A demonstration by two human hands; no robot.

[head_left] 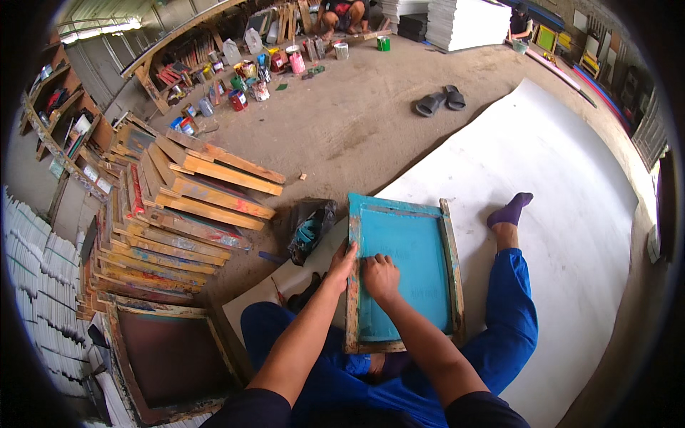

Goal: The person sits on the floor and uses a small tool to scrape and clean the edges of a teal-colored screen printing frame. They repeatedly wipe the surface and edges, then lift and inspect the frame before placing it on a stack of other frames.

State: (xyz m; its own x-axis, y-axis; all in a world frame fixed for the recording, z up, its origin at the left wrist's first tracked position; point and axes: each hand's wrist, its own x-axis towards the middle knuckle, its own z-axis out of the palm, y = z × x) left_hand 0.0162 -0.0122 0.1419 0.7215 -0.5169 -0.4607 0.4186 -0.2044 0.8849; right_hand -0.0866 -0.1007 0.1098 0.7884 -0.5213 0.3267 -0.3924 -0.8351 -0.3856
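A wooden screen-printing frame (352,314) with turquoise mesh (410,239) rests tilted across my lap. Faint darker marks show on the mesh. My left hand (342,267) is wrapped round the frame's left rail, about halfway along. Just to its right, my right hand (381,277) presses on the mesh with its fingers curled in. Whatever those fingers hold, if anything, is hidden beneath them. Beyond my left hand sits a black plastic bag (314,221) with turquoise scraps in its mouth.
Stacked wooden frames (171,228) stand at left, beside a dark-meshed frame (171,357) and paper piles (43,285). I sit on a large white sheet (564,214). Black sandals (429,105), paint cans (296,60) and white stacks (474,25) lie farther off. Two people are at the back.
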